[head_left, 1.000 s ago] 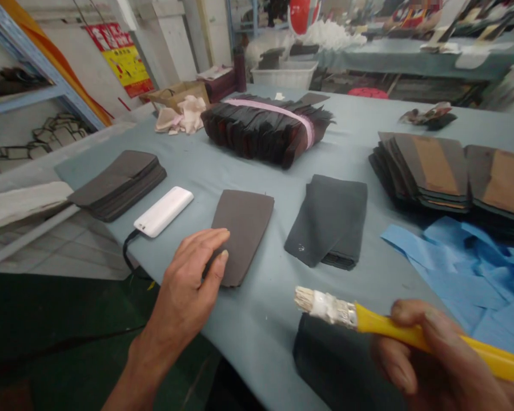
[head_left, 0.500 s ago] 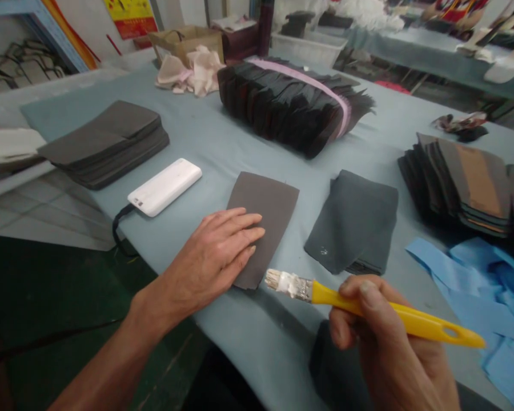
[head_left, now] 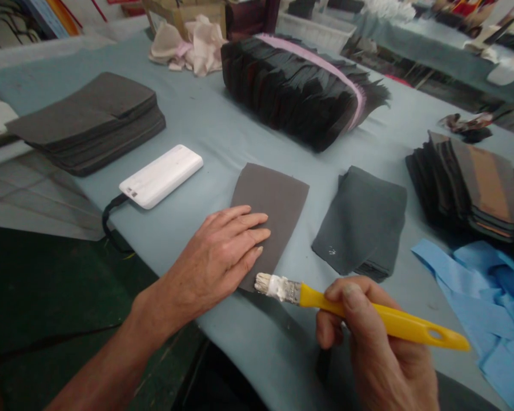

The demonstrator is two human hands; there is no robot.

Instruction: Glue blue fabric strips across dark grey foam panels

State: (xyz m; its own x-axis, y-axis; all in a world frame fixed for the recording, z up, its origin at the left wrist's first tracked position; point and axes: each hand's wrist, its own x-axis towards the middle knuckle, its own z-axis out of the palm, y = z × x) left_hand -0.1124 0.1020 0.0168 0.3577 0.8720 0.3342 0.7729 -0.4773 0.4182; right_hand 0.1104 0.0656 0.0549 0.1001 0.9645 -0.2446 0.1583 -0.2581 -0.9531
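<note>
My left hand lies flat, fingers stretched, on a dark grey-brown panel at the table's near edge. In my right hand is a paintbrush with a yellow handle, gripped between thumb and fingers. White paste coats its ferrule and bristles, which point left and overlap the panel's near corner in view; whether they touch it I cannot tell. Right of the panel lies a small pile of dark grey-green pieces, the top one with a white mark near its corner.
A white power bank with a black cable lies left of the panel. Behind it is a stack of dark sheets. Farther back sits a black bundle tied with a pink band. Blue strips and folded pieces lie right.
The brush in my right hand has moved left, its bristles now over the panel's near corner. My left hand stays on the panel. The view has shifted slightly.
</note>
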